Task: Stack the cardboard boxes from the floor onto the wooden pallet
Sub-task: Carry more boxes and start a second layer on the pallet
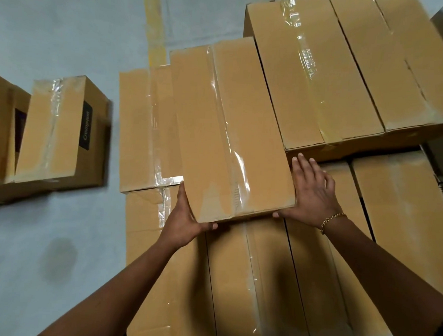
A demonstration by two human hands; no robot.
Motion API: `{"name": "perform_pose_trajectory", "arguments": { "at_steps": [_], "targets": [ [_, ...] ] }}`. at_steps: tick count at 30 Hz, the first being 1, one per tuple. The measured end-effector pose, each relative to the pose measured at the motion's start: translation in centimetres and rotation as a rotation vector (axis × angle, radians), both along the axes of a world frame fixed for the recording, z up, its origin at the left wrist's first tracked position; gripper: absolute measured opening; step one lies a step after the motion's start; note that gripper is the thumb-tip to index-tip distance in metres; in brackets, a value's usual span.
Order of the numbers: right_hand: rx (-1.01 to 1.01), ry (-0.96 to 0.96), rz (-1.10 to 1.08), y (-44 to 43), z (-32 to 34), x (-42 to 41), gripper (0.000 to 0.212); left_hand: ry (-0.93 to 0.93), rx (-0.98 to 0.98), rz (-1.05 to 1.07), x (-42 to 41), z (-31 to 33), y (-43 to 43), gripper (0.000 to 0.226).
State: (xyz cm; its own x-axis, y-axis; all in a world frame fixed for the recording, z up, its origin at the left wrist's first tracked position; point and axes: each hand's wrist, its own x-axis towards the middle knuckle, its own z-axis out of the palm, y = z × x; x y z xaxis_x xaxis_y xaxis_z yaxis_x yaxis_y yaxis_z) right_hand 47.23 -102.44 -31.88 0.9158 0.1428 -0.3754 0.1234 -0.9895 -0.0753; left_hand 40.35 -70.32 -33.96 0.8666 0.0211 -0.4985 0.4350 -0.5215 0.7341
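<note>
Currently: long taped brown cardboard box (229,133) lies atop lower box layer (236,281), beside taller row (344,71). My left grip (186,217) clasps its near-left corner; right grip (312,193), fingers flat, presses right side, likely squaring it.

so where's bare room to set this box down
Grey floor between the black-labelled brown cardboard box and the stack is bare; so are the near box tops. Crowded right of the held brown box, beside the taller taped boxes.
</note>
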Motion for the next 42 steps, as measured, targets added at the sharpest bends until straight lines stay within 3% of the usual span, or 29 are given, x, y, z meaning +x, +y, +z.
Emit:
{"name": "perform_pose_trajectory", "arguments": {
  "at_steps": [11,23,42],
  "targets": [
    [-0.079,0.004,0.025,1.5,0.6,6.6,0.145,0.021,0.050,0.039,6.6,-0.5,1.1,0.146],
    [0.003,-0.221,-0.074,2.6,-0.1,8.5,0.099,0.052,0.081,0.070,11.2,-0.5,1.8,0.142],
    [-0.049,-0.378,-0.067,3.2,-1.0,9.4,0.073,0.076,0.098,0.083,12.8,-0.8,2.5,0.145]
  ]
}}
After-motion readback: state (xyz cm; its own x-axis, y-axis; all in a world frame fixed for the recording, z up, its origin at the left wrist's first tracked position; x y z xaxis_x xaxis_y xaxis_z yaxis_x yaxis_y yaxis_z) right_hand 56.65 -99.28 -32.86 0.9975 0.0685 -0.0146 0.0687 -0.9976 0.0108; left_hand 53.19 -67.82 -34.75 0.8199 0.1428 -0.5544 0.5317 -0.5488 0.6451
